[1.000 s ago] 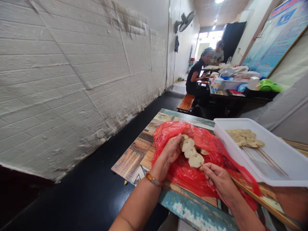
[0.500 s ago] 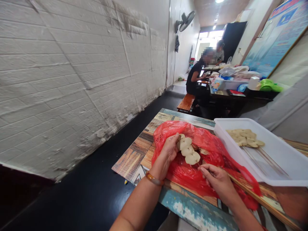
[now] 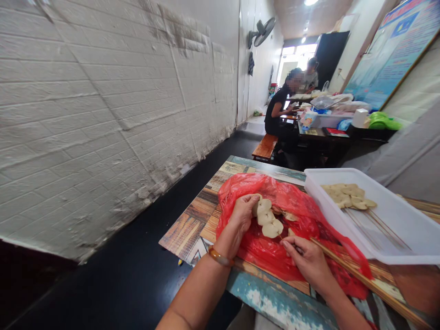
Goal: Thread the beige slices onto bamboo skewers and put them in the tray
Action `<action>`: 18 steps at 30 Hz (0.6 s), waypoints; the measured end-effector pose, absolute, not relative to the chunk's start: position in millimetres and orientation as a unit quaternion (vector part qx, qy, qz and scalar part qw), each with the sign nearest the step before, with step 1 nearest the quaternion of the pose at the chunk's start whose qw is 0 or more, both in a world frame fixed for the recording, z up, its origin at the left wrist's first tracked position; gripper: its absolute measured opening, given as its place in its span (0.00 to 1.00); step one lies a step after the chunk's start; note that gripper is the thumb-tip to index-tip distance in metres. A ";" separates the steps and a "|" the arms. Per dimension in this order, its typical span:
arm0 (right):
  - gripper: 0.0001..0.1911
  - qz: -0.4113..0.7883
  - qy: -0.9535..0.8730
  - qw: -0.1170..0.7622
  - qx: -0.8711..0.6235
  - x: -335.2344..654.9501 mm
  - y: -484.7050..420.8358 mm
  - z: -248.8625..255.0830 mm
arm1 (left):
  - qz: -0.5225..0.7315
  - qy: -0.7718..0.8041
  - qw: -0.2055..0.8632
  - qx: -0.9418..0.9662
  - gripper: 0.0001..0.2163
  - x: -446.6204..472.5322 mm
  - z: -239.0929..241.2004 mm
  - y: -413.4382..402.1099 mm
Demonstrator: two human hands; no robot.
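Note:
Several pale beige round slices (image 3: 267, 219) sit in a row on a thin wooden skewer (image 3: 281, 237), above an open red plastic bag (image 3: 249, 250). My left hand (image 3: 244, 211) is closed on the slices at the far end of the row. The near end of the skewer is pinched between the thumb and fingers of my right hand (image 3: 304, 254). More beige pieces (image 3: 290, 216) show inside the bag. To the right, a white plastic tray (image 3: 409, 215) holds several finished-looking skewers of slices (image 3: 347, 196).
A bundle of long wooden sticks (image 3: 371, 279) lies right of my right hand, partly over the bag. The wood-patterned table (image 3: 187, 224) ends at the left above a dark floor (image 3: 137, 270). Farther back, a person (image 3: 278, 112) sits on a bench (image 3: 265, 146) beside a cluttered table.
My left fingers have shifted slightly along the far end of the row. The slices have moved a little left and down with the skewer; both hands keep their hold.

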State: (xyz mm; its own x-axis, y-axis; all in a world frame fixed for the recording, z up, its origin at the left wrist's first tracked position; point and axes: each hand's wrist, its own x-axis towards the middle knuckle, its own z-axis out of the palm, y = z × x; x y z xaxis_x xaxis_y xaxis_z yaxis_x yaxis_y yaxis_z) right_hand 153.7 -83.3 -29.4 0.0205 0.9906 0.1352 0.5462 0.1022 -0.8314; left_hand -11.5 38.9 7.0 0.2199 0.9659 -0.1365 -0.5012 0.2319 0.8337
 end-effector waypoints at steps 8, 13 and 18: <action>0.17 0.253 -0.647 0.391 -0.604 150.8 -84.3 -26.7 | 0.514 0.351 0.698 0.354 0.15 -10.5 5.9 38.1; 0.17 0.240 -0.646 0.396 -0.607 149.3 -84.2 -26.1 | 0.516 0.354 0.693 0.359 0.16 -10.0 1.5 39.6; 0.17 0.225 -0.653 0.396 -0.605 148.5 -84.5 -24.0 | 0.521 0.342 0.689 0.369 0.16 -9.4 0.1 39.3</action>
